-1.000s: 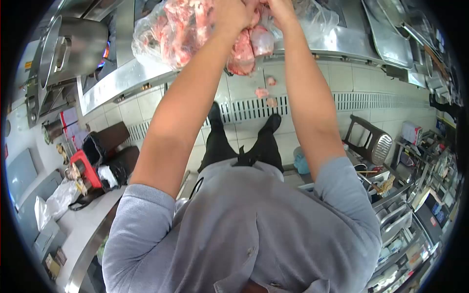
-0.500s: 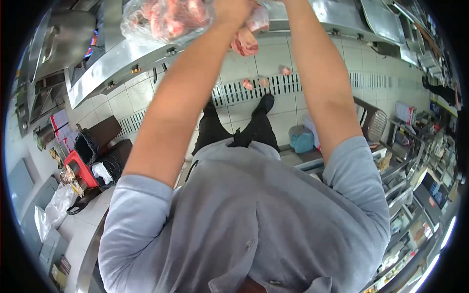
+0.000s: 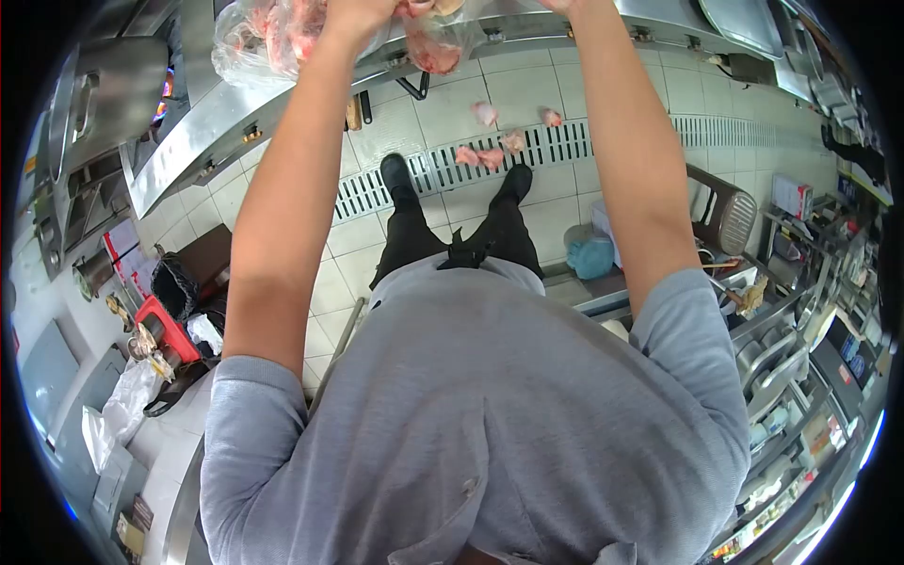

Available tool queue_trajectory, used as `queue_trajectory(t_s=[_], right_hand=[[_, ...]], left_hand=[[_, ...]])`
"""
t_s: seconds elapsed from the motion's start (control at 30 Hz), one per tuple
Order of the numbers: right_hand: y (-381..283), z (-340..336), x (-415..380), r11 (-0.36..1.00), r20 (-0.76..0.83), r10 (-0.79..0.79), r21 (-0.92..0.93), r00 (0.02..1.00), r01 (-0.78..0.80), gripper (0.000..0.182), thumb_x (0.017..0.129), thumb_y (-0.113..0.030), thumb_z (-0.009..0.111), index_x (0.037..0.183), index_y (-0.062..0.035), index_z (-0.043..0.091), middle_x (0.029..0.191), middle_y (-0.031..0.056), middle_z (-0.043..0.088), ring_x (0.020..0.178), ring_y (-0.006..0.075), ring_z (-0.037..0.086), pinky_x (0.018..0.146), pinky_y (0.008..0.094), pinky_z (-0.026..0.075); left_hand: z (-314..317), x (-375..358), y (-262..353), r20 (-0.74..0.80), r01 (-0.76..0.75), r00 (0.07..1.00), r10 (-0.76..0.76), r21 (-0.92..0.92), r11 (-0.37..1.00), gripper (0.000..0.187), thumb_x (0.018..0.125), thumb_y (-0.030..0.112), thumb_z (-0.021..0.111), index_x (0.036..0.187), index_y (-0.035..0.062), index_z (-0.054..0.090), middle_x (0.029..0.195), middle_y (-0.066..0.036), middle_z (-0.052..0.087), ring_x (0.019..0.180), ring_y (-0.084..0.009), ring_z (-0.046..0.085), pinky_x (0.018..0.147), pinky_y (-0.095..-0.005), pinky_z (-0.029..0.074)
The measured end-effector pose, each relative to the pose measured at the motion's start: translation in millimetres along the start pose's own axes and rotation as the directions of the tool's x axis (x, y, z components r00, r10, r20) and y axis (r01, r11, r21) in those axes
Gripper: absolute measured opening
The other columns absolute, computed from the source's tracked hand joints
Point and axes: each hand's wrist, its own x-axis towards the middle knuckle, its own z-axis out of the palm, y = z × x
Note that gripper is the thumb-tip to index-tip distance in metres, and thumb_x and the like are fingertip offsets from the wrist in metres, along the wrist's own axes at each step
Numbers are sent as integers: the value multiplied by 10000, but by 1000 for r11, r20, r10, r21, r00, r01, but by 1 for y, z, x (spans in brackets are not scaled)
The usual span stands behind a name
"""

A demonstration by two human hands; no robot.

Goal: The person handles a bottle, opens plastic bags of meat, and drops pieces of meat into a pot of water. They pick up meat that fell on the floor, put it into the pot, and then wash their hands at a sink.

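Note:
At the top edge, my left hand (image 3: 363,13) is closed on a clear plastic bag (image 3: 247,45) of raw meat pieces, partly cut off by the frame. Bag film with a reddish chunk of meat (image 3: 435,55) in it hangs over the steel counter edge, just right of that hand. My right hand (image 3: 563,5) barely shows at the top, its fingers out of view. On the floor below lie several raw meat pieces: a pale one (image 3: 485,114), another (image 3: 551,118), and more meat (image 3: 480,157) on the drain grate.
A steel counter (image 3: 311,94) curves across the front, with a large lidded pot (image 3: 104,104) at left. The slotted floor drain (image 3: 443,169) runs past my shoes. A red bin (image 3: 168,330) stands left; a brown stool (image 3: 730,217) and shelving are at right.
My left hand and the bag have shifted left. A meat piece that was in the air below my hands is no longer there, and more pieces show on the floor. My hands are farther apart.

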Motion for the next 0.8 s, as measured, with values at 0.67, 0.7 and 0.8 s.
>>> queue_trajectory(t_s=[0.67, 0.7, 0.8], right_hand=[[-29, 83, -20, 951, 99, -223, 238, 970, 195, 382, 913, -231, 568, 1283, -192, 480, 1234, 27, 547, 1099, 203, 550, 831, 389, 514], [-43, 102, -25, 956, 45, -196, 230, 980, 181, 368, 916, -215, 567, 1274, -191, 484, 1207, 41, 561, 1076, 215, 563, 815, 388, 525], [-69, 155, -19, 956, 69, -239, 191, 969, 222, 342, 933, -219, 543, 1266, -171, 488, 1163, 56, 583, 1034, 199, 587, 788, 366, 544]], left_hand=[[-224, -206, 104, -522, -173, 852, 42, -206, 963, 433, 843, 52, 501, 1252, -37, 389, 1075, -145, 585, 849, -211, 621, 785, -373, 532], [-253, -206, 119, -526, -198, 842, 117, -100, 975, 425, 854, 54, 504, 1254, -40, 394, 1076, -146, 586, 856, -207, 621, 772, -367, 536], [-332, -170, 169, -587, -368, 729, 352, 97, 925, 404, 862, 61, 560, 1220, -43, 404, 1025, -156, 588, 791, -203, 631, 716, -355, 568]])
